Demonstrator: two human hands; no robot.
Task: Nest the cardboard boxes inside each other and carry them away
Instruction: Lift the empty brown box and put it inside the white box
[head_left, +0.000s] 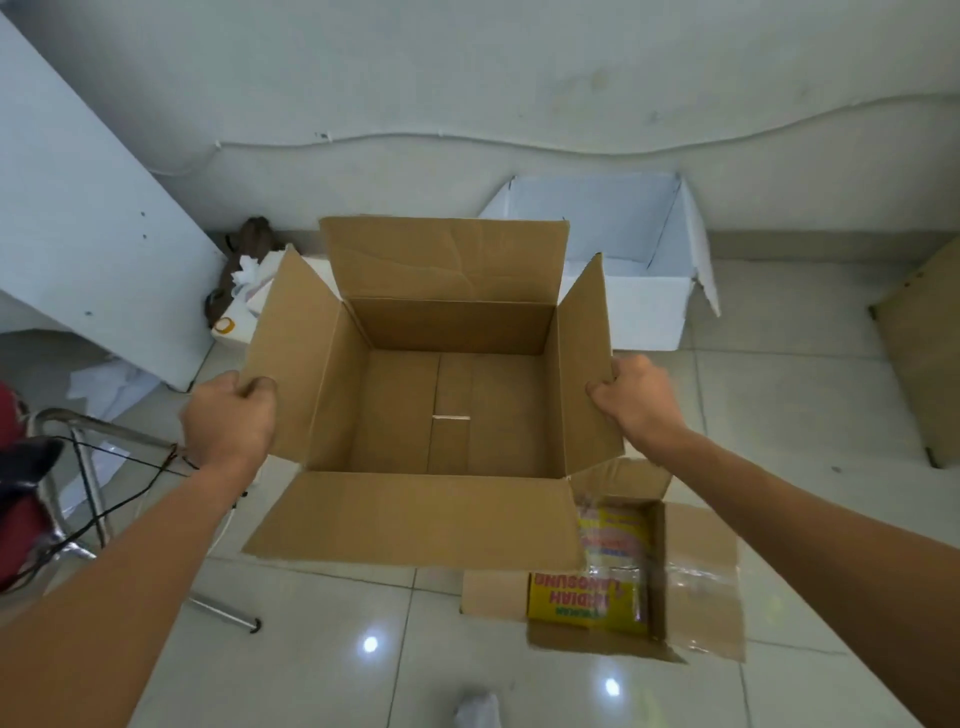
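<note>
A large brown cardboard box (447, 405) hangs open and empty in front of me, all its flaps spread outward. My left hand (228, 421) grips the edge of its left flap and my right hand (636, 397) grips the edge of its right flap. Below it to the right, a smaller brown box (696, 587) sits on the tiled floor with its flaps open; yellow printed packaging (587, 597) lies inside it. The big box's near flap covers part of the small one. A white open box (644, 306) stands behind, against the wall.
A white board (88, 244) leans on the wall at left. A metal chair frame (88, 467) with red and black items is at the far left. A brown panel (919, 353) lies at right. Clutter and paper sit near the wall corner.
</note>
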